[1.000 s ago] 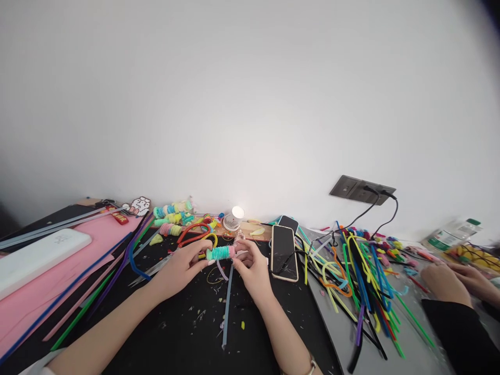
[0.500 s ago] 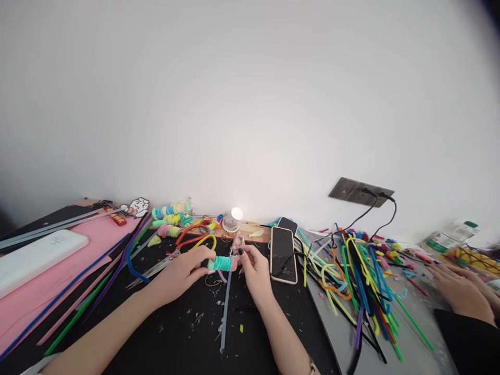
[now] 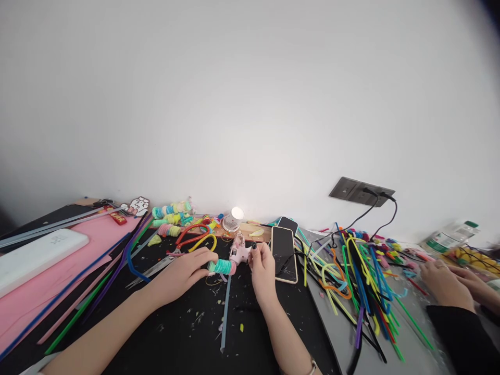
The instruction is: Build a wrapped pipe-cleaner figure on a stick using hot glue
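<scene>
My left hand (image 3: 193,268) pinches a fuzzy coil of wound pipe cleaner (image 3: 222,266), green and turquoise with a pink end. Just beyond that end lies a pale pink hot glue gun (image 3: 239,253), its nozzle toward the wall. My right hand (image 3: 262,271), with dark nails, has its fingers closed at the glue gun's grip; the exact contact is partly hidden. A long translucent glue stick (image 3: 225,317) runs back from behind the coil toward me over the black mat (image 3: 187,333).
Scissors (image 3: 156,268) lie left, near several finished coils (image 3: 172,209). A small white cup (image 3: 233,219) stands by the wall. Right are a phone (image 3: 283,255), many loose pipe cleaners (image 3: 367,281), plugged cables (image 3: 395,219) and another person's hands (image 3: 445,284).
My right hand has moved slightly right, off the coil's pink end, uncovering the glue gun. My left hand has shifted the coil a little down and right. The other person's hands moved left.
</scene>
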Demonstrator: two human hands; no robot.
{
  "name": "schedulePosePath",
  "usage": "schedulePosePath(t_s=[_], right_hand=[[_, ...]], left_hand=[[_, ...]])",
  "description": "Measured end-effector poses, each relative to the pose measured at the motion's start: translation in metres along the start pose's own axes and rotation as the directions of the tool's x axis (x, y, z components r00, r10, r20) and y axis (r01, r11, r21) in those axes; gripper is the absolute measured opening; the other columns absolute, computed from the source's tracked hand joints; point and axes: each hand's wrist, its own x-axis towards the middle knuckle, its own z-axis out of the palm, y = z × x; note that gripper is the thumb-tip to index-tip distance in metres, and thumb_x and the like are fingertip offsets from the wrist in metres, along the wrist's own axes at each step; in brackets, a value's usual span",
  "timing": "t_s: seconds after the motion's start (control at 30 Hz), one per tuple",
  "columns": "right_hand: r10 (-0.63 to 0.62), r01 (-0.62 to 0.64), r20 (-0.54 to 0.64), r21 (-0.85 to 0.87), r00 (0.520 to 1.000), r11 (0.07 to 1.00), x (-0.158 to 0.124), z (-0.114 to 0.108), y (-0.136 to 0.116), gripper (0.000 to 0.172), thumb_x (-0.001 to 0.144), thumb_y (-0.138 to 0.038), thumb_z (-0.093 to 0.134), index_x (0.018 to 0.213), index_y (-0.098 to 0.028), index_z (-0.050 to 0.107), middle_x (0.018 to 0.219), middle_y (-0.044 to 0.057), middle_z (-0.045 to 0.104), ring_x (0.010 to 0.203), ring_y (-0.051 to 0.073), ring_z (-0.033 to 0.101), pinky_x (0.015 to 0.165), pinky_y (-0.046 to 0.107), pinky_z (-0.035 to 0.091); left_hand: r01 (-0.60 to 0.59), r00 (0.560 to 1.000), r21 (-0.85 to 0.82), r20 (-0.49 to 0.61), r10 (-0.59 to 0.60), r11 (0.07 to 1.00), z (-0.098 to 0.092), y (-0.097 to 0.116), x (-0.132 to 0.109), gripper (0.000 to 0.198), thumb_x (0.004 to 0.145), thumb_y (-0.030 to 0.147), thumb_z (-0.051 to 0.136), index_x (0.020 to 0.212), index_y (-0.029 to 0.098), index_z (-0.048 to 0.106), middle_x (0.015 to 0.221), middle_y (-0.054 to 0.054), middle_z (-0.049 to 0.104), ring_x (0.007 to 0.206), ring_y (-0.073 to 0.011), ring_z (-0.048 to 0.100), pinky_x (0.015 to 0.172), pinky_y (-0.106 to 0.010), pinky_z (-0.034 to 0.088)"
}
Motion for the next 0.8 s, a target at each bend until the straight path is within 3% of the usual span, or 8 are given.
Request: schedulePosePath(t_s=[0.1, 0.27, 0.4, 0.5, 0.63, 0.7, 0.8], right_hand=[[0.021, -0.016, -0.053, 0.098, 0.998, 0.995, 0.0, -0.002, 0.001, 0.037, 0.096, -0.044, 0.041, 0.065, -0.024, 0.037, 0.059, -0.005, 0.039, 0.053, 0.013, 0.037, 0.05, 0.025, 0.031], [0.044, -0.025, -0.098, 0.184, 0.994, 0.983, 0.002, -0.003, -0.003, 0.038, 0.093, -0.046, 0.046, 0.065, -0.022, 0.041, 0.058, -0.006, 0.039, 0.051, 0.012, 0.035, 0.049, 0.024, 0.03], [-0.021, 0.004, 0.154, 0.107, 0.988, 0.994, 0.0, 0.002, -0.007, 0.018, 0.085, -0.037, 0.06, 0.085, -0.019, 0.062, 0.08, 0.001, 0.062, 0.065, 0.015, 0.052, 0.061, 0.026, 0.042], [-0.034, 0.03, 0.323, 0.018, 0.946, 0.999, -0.003, 0.006, -0.007, 0.019, 0.075, -0.028, 0.071, 0.093, -0.02, 0.071, 0.093, 0.005, 0.07, 0.078, 0.018, 0.058, 0.072, 0.03, 0.045], [0.082, -0.136, 0.404, 0.105, 0.911, 0.985, -0.004, 0.01, -0.005, 0.009, 0.071, -0.026, 0.073, 0.076, -0.019, 0.073, 0.079, 0.002, 0.068, 0.068, 0.016, 0.056, 0.064, 0.028, 0.044], [0.135, -0.237, 0.42, 0.202, 0.898, 0.95, -0.002, 0.01, -0.005, 0.014, 0.068, -0.029, 0.076, 0.067, -0.018, 0.068, 0.079, 0.002, 0.067, 0.062, 0.014, 0.054, 0.057, 0.026, 0.042], [0.144, -0.261, 0.352, 0.311, 0.925, 0.914, -0.001, 0.009, -0.006, 0.022, 0.069, -0.031, 0.078, 0.061, -0.017, 0.063, 0.078, 0.002, 0.066, 0.061, 0.012, 0.053, 0.057, 0.025, 0.041]], left_hand=[[0.076, 0.997, -0.056, 0.039, -0.074, 0.996, -0.001, -0.001, 0.001, 0.021, 0.095, 0.021, 0.041, 0.108, 0.023, 0.058, 0.11, -0.005, 0.063, 0.1, -0.0212, 0.059, 0.087, -0.03, 0.045], [0.073, 0.997, -0.073, 0.023, -0.072, 0.995, -0.001, -0.002, 0.001, 0.022, 0.095, 0.02, 0.04, 0.108, 0.023, 0.057, 0.112, -0.006, 0.061, 0.104, -0.0218, 0.057, 0.09, -0.032, 0.043], [0.05, 0.997, -0.078, 0.057, -0.045, 0.996, 0.0, 0.0, 0.001, 0.02, 0.095, 0.019, 0.04, 0.105, 0.022, 0.057, 0.107, -0.005, 0.06, 0.098, -0.0198, 0.058, 0.087, -0.03, 0.043], [0.022, 0.998, -0.079, 0.058, -0.017, 0.997, 0.001, 0.0, 0.0, 0.02, 0.095, 0.018, 0.04, 0.105, 0.021, 0.057, 0.105, -0.004, 0.06, 0.098, -0.0189, 0.058, 0.087, -0.028, 0.043], [-0.01, 0.997, -0.098, 0.07, 0.016, 0.995, 0.003, -0.001, 0.0, 0.023, 0.095, 0.016, 0.038, 0.107, 0.022, 0.057, 0.106, -0.003, 0.06, 0.099, -0.0179, 0.058, 0.088, -0.027, 0.043], [-0.017, 0.997, -0.107, 0.069, 0.024, 0.994, 0.003, -0.001, 0.0, 0.024, 0.095, 0.015, 0.038, 0.108, 0.022, 0.057, 0.107, -0.003, 0.06, 0.1, -0.0176, 0.058, 0.089, -0.027, 0.043], [-0.008, 0.999, -0.093, 0.053, 0.013, 0.996, 0.003, 0.0, 0.0, 0.021, 0.094, 0.016, 0.04, 0.105, 0.022, 0.058, 0.103, -0.002, 0.06, 0.096, -0.0178, 0.058, 0.087, -0.028, 0.044]])
